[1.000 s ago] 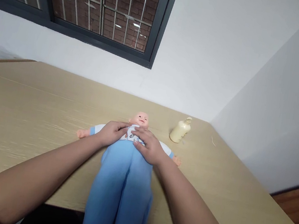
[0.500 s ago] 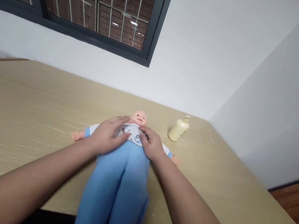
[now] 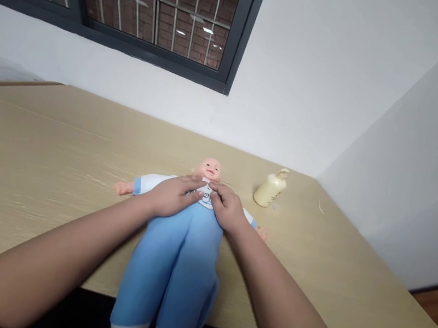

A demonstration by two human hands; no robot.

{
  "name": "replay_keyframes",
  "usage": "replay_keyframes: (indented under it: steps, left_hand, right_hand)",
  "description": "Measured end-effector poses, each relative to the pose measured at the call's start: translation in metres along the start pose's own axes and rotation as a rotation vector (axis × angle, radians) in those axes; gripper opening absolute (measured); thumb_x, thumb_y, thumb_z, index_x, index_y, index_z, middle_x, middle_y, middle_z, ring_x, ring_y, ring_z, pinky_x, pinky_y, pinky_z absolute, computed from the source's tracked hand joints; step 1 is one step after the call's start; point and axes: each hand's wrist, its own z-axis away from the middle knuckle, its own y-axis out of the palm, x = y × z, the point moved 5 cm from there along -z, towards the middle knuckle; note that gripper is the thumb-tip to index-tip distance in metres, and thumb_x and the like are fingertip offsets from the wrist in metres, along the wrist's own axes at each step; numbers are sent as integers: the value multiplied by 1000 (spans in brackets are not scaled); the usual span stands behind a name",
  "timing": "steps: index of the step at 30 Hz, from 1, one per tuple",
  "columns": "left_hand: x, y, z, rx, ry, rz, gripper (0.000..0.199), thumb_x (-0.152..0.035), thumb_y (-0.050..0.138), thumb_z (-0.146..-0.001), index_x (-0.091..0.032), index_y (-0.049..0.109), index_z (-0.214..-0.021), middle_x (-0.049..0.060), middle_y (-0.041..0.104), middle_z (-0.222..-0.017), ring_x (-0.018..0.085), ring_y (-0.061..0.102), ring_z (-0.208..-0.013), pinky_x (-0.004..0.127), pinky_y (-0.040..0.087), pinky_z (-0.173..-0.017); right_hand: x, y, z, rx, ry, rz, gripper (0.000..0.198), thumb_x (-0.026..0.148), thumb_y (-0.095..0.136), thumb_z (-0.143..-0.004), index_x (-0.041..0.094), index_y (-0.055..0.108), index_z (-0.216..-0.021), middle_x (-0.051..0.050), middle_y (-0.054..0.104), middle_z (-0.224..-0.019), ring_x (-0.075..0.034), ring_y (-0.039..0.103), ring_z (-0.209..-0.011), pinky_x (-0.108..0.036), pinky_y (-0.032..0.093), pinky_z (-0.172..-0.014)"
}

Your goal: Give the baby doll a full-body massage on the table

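A baby doll (image 3: 182,252) lies face up on the table, its head toward the wall and its legs reaching past the near edge. It wears blue trousers and a white top with a cartoon face and blue cuffs. My left hand (image 3: 174,196) rests flat on the left side of its chest, fingers stretched toward the middle. On the right side of the chest lies my right hand (image 3: 229,205), its fingers extended and slightly bent. The fingertips of both hands nearly meet below the doll's chin, partly covering the printed face.
A cream pump bottle (image 3: 270,189) stands right of the doll's head. Farther right, a thin white strip (image 3: 321,206) lies on the wooden table (image 3: 57,160). Behind are a white wall (image 3: 297,88) and a barred window with a dark frame (image 3: 156,57).
Both hands have come closer together on the doll's chest, covering more of the printed face. The left hand has shifted right. The whole view has shifted slightly.
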Motion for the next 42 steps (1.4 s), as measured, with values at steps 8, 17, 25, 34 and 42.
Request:
replay_keyframes:
  steps: [8, 17, 25, 34, 42]
  left_hand:
    - [59, -16, 2, 58, -317, -187, 60, -61, 26, -94, -28, 70, -116, 8, 73, -114, 33, 66, -105, 40, 47, -85]
    - [51, -8, 7, 28, -382, -345, 60, -55, 22, -94, -18, 69, -101, 18, 73, -98, 35, 67, -90, 45, 47, -78]
    - [41, 0, 5, 32, -329, -296, 57, -53, 22, -96, -19, 67, -99, 16, 72, -99, 32, 67, -90, 40, 47, -76]
    - [50, -3, 6, 28, -385, -252, 69, -65, 19, -92, -20, 70, -105, 16, 73, -101, 34, 66, -94, 41, 47, -74]
    - [55, -4, 4, 73, -422, -294, 73, -67, 14, -92, -22, 69, -109, 15, 72, -104, 33, 65, -97, 37, 45, -70]
  right_hand:
    - [1, -5, 2, 26, 14, 12, 35, 34, 50, -94, 25, 66, -124, -5, 67, -127, -20, 59, -122, -39, 44, -108]
    - [55, -10, 13, 102, -152, 66, 35, 26, 46, -94, 30, 67, -123, -1, 60, -137, -20, 50, -132, -43, 37, -115]
    - [82, 8, 25, 340, -183, 194, 77, 58, 63, -83, 33, 35, -151, -4, 35, -157, -33, 22, -148, -58, 15, -120]
    - [23, -11, 11, 483, 46, 51, 68, 64, 37, -95, 30, 27, -154, -2, 17, -163, -26, 9, -152, -52, 12, -123]
    - [7, -17, 4, 152, 7, 147, 46, 50, 43, -98, 27, 55, -136, -6, 59, -136, -24, 48, -130, -46, 34, -113]
